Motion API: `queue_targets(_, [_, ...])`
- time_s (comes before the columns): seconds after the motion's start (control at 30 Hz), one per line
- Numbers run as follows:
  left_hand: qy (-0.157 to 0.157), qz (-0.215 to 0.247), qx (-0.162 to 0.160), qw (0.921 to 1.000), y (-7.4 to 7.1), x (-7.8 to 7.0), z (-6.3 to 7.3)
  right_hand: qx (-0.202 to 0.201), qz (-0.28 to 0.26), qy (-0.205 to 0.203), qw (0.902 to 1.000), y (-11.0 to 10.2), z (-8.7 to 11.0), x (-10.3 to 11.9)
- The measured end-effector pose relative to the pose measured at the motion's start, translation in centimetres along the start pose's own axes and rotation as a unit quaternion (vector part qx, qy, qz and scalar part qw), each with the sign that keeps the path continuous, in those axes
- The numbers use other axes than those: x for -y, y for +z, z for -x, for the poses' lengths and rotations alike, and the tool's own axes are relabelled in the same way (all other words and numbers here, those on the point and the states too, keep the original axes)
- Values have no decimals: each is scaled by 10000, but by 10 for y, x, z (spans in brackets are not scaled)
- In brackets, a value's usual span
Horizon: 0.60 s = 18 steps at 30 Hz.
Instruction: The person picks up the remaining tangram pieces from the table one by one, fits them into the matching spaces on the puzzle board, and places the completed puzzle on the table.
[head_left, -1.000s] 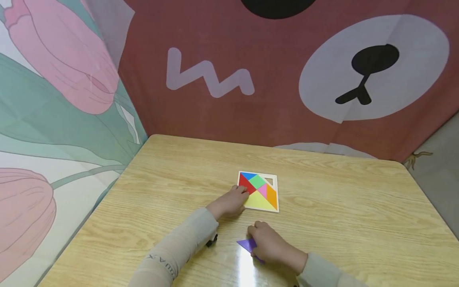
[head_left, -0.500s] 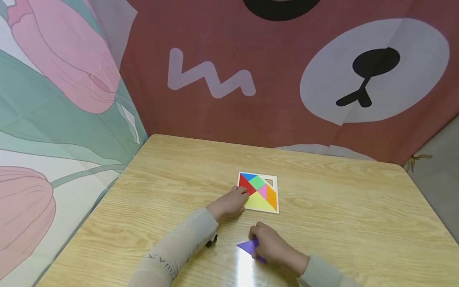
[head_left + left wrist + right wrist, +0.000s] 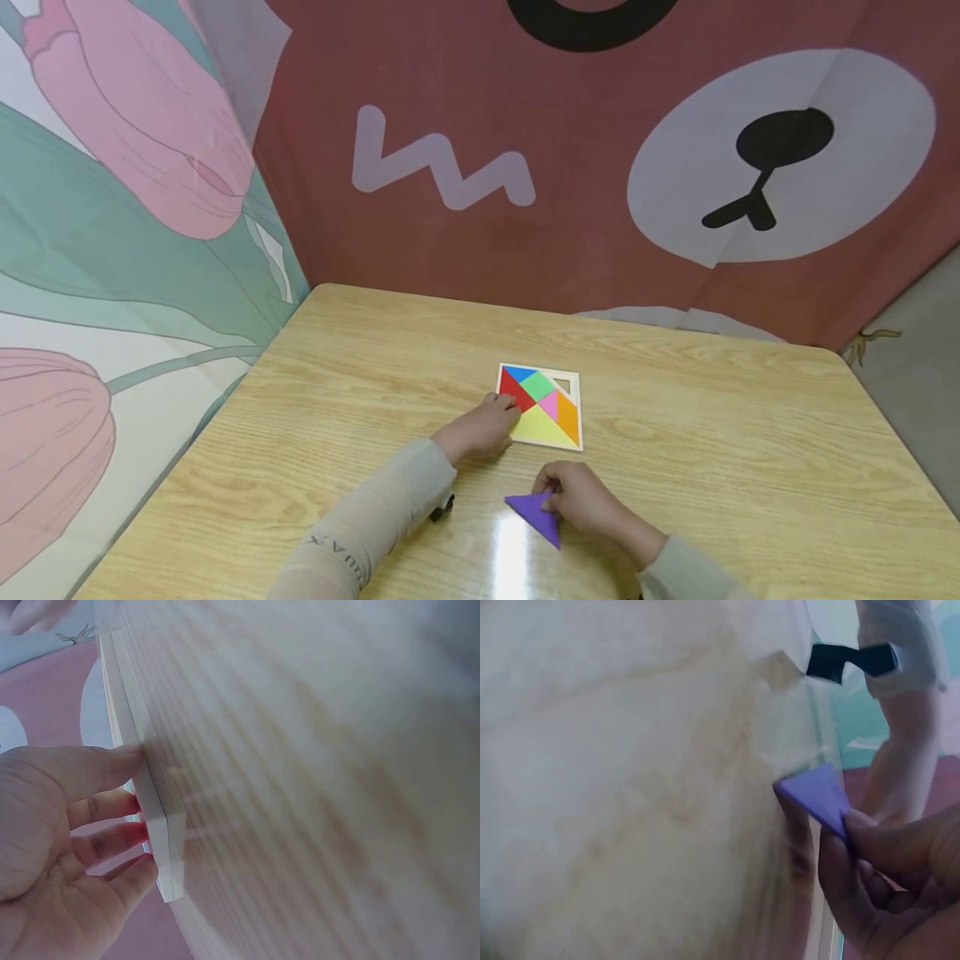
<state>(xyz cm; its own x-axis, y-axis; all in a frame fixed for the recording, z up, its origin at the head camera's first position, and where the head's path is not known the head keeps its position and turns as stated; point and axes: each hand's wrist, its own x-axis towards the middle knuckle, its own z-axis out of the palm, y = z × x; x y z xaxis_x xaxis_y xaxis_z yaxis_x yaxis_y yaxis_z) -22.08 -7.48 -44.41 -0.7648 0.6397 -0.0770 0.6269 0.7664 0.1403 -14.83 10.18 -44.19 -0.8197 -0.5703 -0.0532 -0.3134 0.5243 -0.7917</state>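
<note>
A square tangram board (image 3: 523, 439) with coloured pieces lies on the table in the head view. Its triangular slot (image 3: 562, 386) at the far right corner holds no piece. My left hand (image 3: 482, 427) holds the board's near left corner, fingertips on the red triangle (image 3: 513, 389). In the left wrist view the thumb (image 3: 112, 766) sits against the board's edge. Closer to me, my right hand (image 3: 583, 497) pinches a purple triangle (image 3: 537, 510) between thumb and fingers. The right wrist view shows that purple triangle (image 3: 817, 796) held by one corner, tilted over the table.
The wood-grain table (image 3: 712, 450) stretches away on both sides of the hands. A small black object (image 3: 442, 507) shows beside the left forearm. Behind the table hangs a printed cloth (image 3: 465, 250) with a bear face.
My right hand has shifted slightly right and turned the purple triangle, showing more of its face. The left hand stays on the board. The head view has tipped slightly upward.
</note>
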Motion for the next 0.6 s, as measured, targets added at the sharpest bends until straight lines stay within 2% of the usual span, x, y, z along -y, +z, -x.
queue_targets(0.13, [-28, 38, 8, 10000, 0, 0, 0, -125, -417, 178, 9989, -7, -1, -2])
queue_targets(0.6, [-65, 124, 131, 9998, -2, -1, 1, -852, -885, 697, 9900, -24, -12, -14])
